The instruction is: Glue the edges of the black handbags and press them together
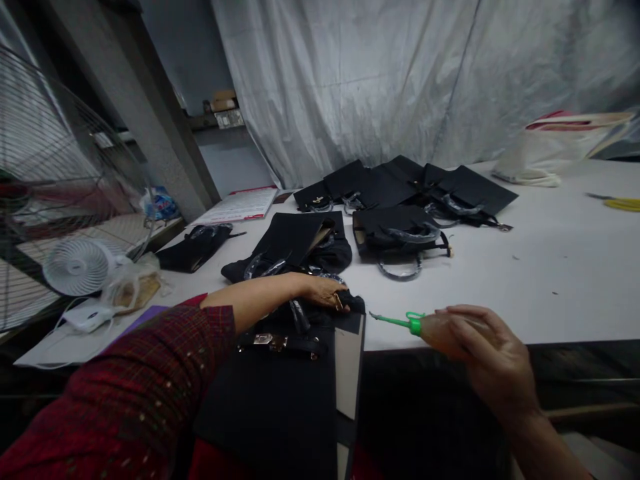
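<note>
Two hands are at work: the right hand (493, 357) has its fingers curled around a squeeze bottle (435, 333), its green nozzle (415, 325) left of them. The left hand (324, 291) touches a black bag (280, 400) beneath its fingers; from where I stand, I cannot tell whether they grip it.

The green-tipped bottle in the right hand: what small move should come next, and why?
Probably ease the nozzle slightly left toward the black bag: the right hand grips the bottle, the nozzle points that way with its tip seemingly just short of the bag, and the left hand is at the bag's top.
</note>
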A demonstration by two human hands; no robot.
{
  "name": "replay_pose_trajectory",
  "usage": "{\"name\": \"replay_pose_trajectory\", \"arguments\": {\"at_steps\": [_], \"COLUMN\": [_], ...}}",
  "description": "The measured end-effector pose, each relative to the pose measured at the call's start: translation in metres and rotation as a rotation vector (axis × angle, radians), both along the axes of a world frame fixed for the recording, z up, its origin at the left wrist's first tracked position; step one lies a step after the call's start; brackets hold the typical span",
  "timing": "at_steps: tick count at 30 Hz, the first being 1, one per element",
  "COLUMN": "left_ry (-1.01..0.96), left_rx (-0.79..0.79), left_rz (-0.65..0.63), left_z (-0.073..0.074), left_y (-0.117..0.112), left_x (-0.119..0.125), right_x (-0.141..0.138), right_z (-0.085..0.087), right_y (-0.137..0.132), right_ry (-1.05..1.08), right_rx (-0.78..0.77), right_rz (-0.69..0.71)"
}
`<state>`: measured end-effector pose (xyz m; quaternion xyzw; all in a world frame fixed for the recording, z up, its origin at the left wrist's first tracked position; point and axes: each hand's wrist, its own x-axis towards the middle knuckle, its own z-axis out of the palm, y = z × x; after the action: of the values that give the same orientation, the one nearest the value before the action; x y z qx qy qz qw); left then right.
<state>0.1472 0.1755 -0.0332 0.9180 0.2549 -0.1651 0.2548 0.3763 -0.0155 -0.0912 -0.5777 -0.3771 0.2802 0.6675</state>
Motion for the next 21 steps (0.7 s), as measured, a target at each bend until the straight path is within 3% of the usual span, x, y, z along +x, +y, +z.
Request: {"name": "replay_pose_trajectory", "arguments": {"at_steps": [3, 5, 13, 21], "left_ry": [-0.013, -0.018, -0.021, -0.017], "left_rx": [-0.091, -0.105, -0.068, -0.040], "left_rz": [0.009, 0.021, 0.025, 0.001], "left_z": [-0.007, -0.009, -0.005, 0.000], "left_y": [0.002, 0.002, -0.001, -0.005], "left_x": [0.004, 0.005, 0.001, 0.001], "right_x": [0.001, 0.000, -0.002, -0.003], "right_z": [0.003, 0.007, 0.018, 0.035], "right_y": [0.006, 0.009, 0.026, 0.025], "right_ry": [-0.292, -0.380, -0.565, -0.619], "right_rx": [0.031, 0.070, 0.134, 0.116], "right_rz": [0.024, 0.069, 0.232, 0.392]}}
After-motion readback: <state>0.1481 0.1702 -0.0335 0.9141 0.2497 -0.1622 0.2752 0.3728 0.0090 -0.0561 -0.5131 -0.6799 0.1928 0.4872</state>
